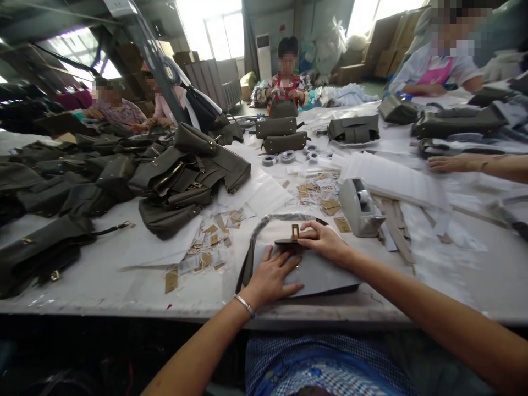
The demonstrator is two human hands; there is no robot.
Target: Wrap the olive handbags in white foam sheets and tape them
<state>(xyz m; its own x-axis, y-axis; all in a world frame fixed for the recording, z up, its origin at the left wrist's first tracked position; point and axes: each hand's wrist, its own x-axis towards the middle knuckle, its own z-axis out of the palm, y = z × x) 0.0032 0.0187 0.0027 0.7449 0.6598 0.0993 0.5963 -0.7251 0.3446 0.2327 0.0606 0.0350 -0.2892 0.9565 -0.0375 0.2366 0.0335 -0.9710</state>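
A grey handbag point(317, 272) lies flat on the table right in front of me, partly wrapped in white paper. My left hand point(270, 275), with a silver bangle on the wrist, lies flat on the bag with its fingers spread. My right hand point(324, 239) pinches the bag's flap at its metal clasp point(295, 231), thumb and fingers pressed together. The bag's strap curves round the far side of the paper.
A pile of dark olive handbags point(165, 176) fills the left of the table. A grey tape dispenser point(359, 206) stands right of my hands. Small brown tags point(210, 242) and paper sheets are scattered about. Another person's arm point(474, 164) rests at right; several people sit at the far side.
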